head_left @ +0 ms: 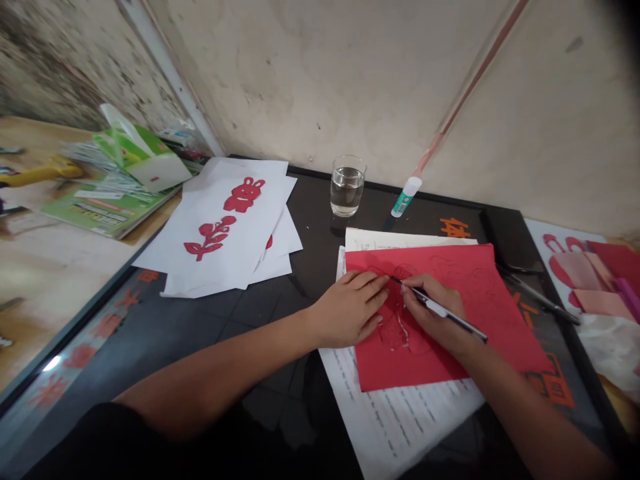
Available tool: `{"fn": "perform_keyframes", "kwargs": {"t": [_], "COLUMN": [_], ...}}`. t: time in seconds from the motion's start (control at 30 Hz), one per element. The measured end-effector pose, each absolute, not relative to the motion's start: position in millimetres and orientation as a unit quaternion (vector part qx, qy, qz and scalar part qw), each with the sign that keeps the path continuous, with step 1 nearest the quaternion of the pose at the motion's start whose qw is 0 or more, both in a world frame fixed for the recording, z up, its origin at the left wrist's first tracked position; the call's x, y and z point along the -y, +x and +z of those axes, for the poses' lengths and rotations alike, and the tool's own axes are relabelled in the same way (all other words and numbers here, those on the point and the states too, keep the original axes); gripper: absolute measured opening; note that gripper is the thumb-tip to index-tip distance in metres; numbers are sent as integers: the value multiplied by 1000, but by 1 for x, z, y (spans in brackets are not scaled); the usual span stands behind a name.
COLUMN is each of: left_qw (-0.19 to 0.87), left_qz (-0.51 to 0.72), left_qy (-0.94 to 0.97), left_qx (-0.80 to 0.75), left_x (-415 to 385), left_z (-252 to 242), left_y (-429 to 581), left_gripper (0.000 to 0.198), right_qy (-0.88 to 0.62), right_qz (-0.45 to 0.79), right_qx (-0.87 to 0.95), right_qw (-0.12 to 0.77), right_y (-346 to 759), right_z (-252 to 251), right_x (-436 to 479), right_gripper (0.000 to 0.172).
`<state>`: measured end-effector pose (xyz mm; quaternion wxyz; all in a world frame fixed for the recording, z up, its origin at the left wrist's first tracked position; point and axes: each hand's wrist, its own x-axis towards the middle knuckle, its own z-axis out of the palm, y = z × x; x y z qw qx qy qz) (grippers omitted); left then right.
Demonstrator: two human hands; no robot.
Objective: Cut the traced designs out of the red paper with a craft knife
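A sheet of red paper point(470, 353) with thin drawn outlines lies at the right of the dark table. White gaps show along some lines. My left hand point(350, 308) rests flat on its left part, fingers stretched out. In my right hand point(434, 312) is a slim black-and-white pen-shaped tool point(467, 327), pinched by the fingers. Its dark tip meets the paper close to my left fingertips; whether it writes or cuts I cannot tell. Printed white sheets point(395, 420) and a cream page point(415, 240) stick out from beneath the red paper.
Behind stand a glass of water point(348, 187) and a glue stick point(407, 197). White sheets point(235, 270) bearing red paper cutouts point(205, 241) lie left. A green tissue pack point(145, 157) sits on a book point(100, 210). Scissors point(550, 300), a black case point(510, 237) and paper scraps point(595, 303) are right.
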<state>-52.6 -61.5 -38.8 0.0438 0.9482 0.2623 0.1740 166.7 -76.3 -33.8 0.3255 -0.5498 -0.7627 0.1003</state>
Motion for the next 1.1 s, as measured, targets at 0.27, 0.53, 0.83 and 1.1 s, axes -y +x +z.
{"fn": "perform_keyframes", "kwargs": {"t": [0.27, 0.53, 0.83, 1.1], "left_qw": [74, 69, 58, 52], "left_qz": [164, 162, 165, 156], "left_qy": [945, 946, 946, 949], "left_qx": [-272, -273, -272, -270], "left_x": [62, 62, 62, 62], "left_z": [-35, -35, -36, -35], "left_y": [-52, -52, -52, -52], "left_gripper": [44, 44, 45, 46], "right_qy": [-497, -472, -456, -454], "right_qz": [56, 48, 34, 23], "right_qx": [814, 828, 837, 838], "right_qw": [296, 300, 301, 302], "right_y": [167, 167, 167, 169], "right_z": [-34, -33, -35, -36], "right_x": [75, 76, 77, 79], "right_gripper": [9, 10, 11, 12]}}
